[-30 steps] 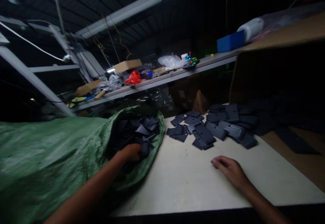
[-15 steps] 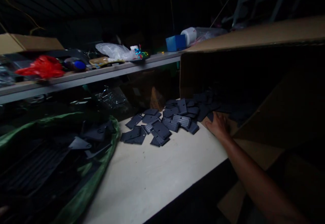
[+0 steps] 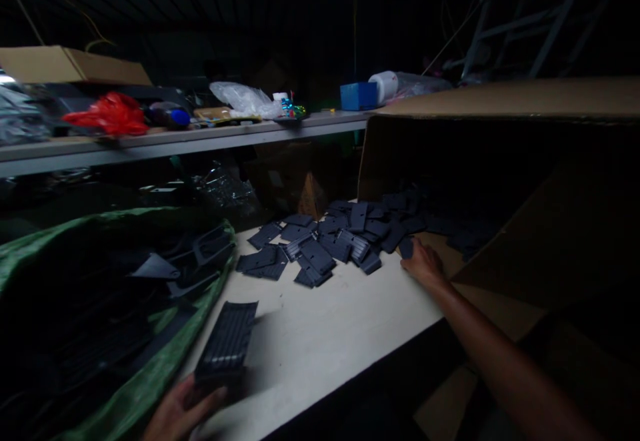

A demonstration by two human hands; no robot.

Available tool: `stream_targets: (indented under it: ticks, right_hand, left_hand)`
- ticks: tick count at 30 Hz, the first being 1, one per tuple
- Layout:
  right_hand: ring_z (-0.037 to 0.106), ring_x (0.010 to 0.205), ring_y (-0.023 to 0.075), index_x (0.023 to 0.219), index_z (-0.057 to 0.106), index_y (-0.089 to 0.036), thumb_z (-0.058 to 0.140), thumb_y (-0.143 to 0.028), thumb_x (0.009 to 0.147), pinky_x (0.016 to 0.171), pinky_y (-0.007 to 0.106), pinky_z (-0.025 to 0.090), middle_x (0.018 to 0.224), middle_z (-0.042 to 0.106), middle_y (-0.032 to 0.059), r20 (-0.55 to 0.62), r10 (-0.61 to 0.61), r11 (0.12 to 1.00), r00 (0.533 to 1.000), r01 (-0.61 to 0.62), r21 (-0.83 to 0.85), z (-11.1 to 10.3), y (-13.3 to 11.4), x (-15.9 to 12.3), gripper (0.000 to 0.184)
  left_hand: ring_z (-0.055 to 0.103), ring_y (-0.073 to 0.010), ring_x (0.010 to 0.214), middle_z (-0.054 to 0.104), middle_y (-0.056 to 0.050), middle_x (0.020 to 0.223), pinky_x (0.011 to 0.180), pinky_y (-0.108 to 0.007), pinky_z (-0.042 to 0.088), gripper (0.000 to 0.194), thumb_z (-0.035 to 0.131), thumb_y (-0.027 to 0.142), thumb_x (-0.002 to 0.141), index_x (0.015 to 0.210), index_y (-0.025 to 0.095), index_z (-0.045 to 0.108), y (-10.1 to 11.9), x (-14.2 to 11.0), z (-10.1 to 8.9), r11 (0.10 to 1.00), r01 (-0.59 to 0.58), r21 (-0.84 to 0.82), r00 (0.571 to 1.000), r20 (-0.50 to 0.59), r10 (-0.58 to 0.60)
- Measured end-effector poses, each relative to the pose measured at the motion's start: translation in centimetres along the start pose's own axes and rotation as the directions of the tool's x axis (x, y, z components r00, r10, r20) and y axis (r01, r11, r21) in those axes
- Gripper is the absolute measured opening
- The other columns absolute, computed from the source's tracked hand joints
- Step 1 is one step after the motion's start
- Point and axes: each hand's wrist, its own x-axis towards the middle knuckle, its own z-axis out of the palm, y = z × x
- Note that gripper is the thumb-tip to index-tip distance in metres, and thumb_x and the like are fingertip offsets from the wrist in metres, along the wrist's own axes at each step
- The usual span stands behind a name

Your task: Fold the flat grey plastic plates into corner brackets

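Observation:
My left hand (image 3: 187,408), at the lower left, is closed on the near end of a black ribbed plastic plate (image 3: 229,334), held over the table beside the green sack. My right hand (image 3: 424,262) is at the mouth of the cardboard box, fingers closed around the edge of a small dark plate (image 3: 407,247). A loose pile of similar dark plates (image 3: 316,254) lies on the white table (image 3: 300,334) and runs into the box. Some show ribbed faces, others smooth faces with a small hole.
The green sack (image 3: 220,288) at the left holds dark plastic parts, among them a grey bracket (image 3: 156,268). A large cardboard box (image 3: 505,98) lies open at the right. Behind, a shelf (image 3: 200,140) carries a red bag (image 3: 113,114) and a blue box (image 3: 358,96).
My left hand has come into view from the lower left edge, bringing the ribbed plate over the table. My right hand has drawn slightly out of the box, with the small dark plate.

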Motion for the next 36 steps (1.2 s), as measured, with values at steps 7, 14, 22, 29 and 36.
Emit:
stream_targets:
  ticks: [7,14,22,29,36]
  right_hand:
    - [0.065,0.109,0.0351,0.142,0.054,-0.015,0.084,-0.033,0.070,0.089,0.038,0.050,0.118,0.066,0.0188,-0.088,0.048,0.984,0.995,-0.032,0.175,1.7,0.5,0.5,0.080]
    - [0.070,0.103,0.0353,0.133,0.058,-0.016,0.089,-0.044,0.061,0.084,0.041,0.057,0.120,0.070,0.0176,-0.070,0.153,0.886,0.986,-0.106,0.452,2.5,2.2,1.7,0.084]
    - [0.074,0.092,0.0370,0.131,0.058,-0.015,0.084,-0.029,0.056,0.074,0.043,0.061,0.107,0.074,0.0180,-0.067,0.342,0.731,0.937,-0.221,0.645,2.1,3.9,1.2,0.081]
    - [0.071,0.105,0.0374,0.152,0.050,-0.020,0.069,-0.042,0.075,0.074,0.041,0.059,0.135,0.064,0.0240,-0.171,0.268,0.717,0.948,-0.078,0.693,0.7,1.9,-4.6,0.082]
    - [0.067,0.111,0.0316,0.132,0.067,-0.024,0.046,-0.034,0.091,0.096,0.043,0.056,0.120,0.069,0.0128,-0.194,-0.479,0.712,0.856,0.509,0.484,1.7,-5.8,-13.4,0.047]
  left_hand:
    - [0.072,-0.0358,0.106,0.080,-0.007,0.107,0.099,-0.043,0.057,0.039,0.073,0.048,0.077,0.106,0.022,0.080,0.3,0.6,1.2,0.910,-0.240,0.339,0.957,0.242,0.162]
    - [0.059,-0.0390,0.137,0.064,-0.015,0.148,0.120,-0.047,0.039,0.080,0.085,0.046,0.062,0.137,0.020,0.069,4.7,-0.6,-0.9,0.830,-0.138,0.541,0.971,0.239,0.005]
    - [0.065,-0.0388,0.121,0.071,-0.019,0.132,0.107,-0.045,0.048,0.079,0.076,0.071,0.073,0.129,0.015,0.071,7.9,2.8,1.2,0.881,-0.120,0.458,0.984,0.172,0.045]
    - [0.065,-0.0246,0.077,0.070,-0.004,0.078,0.075,-0.034,0.053,0.022,0.077,0.029,0.064,0.084,0.020,0.071,5.3,6.2,4.1,0.991,-0.096,0.088,0.983,0.167,0.081]
    - [0.077,-0.0278,0.098,0.076,-0.019,0.118,0.088,-0.041,0.060,0.061,0.054,0.018,0.066,0.124,0.009,0.066,5.0,4.4,2.3,0.898,0.040,-0.439,0.954,0.284,0.097]
